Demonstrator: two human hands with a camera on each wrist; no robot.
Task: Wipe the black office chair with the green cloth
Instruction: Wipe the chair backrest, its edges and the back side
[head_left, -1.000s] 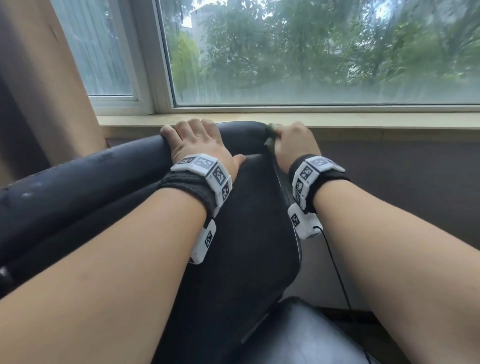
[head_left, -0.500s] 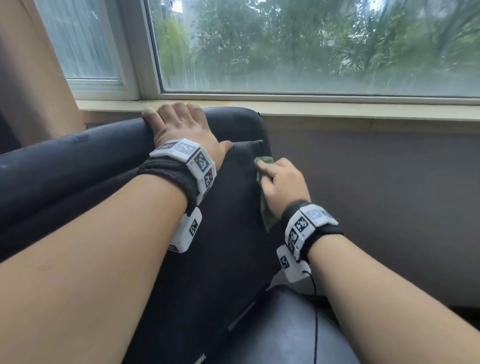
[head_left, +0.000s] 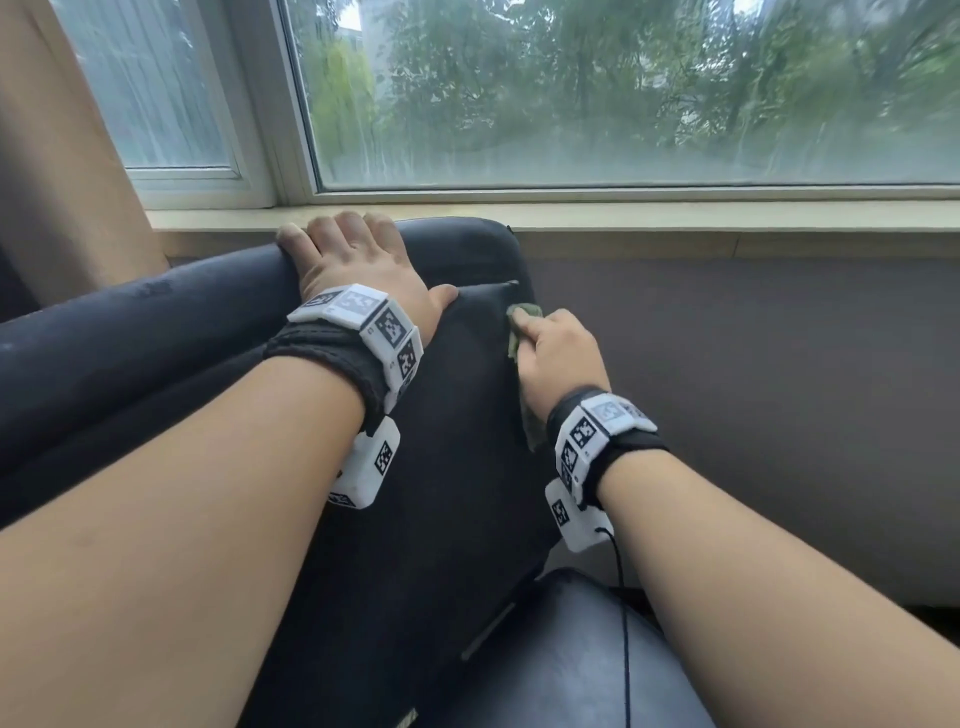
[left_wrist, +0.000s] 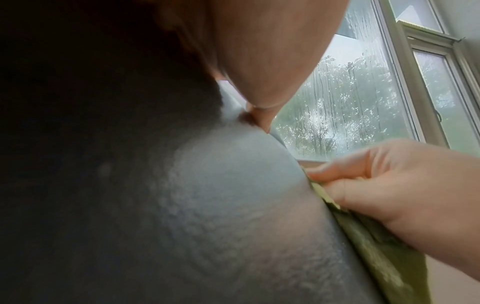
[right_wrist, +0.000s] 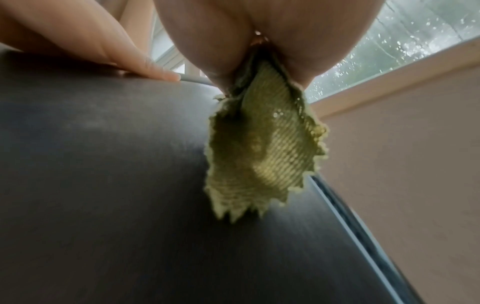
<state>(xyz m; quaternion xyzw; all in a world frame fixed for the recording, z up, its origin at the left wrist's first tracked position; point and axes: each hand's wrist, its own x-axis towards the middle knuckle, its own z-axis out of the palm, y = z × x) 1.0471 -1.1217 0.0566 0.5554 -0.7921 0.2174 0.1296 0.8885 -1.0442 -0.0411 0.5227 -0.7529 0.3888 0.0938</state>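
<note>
1. Lying nearest, below both wrists, is the seat of the black office chair (head_left: 571, 649).
2. The right hand (head_left: 558, 358) curls its fingers round the green cloth (head_left: 525, 313) and presses it to the backrest's right edge.
3. That edge runs from this hand down toward the seat, so the right hand seems best placed to stroke along it.
4. Farther left, the left hand (head_left: 353, 265) hooks bent fingers over the backrest top, thumb on its face.
5. The window sill (head_left: 675, 213) lies beyond both hands.

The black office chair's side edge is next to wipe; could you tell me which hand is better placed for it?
The right hand: it grips the green cloth against the side edge of the black office chair. The left hand holds the chair's top, with no cloth.
</note>
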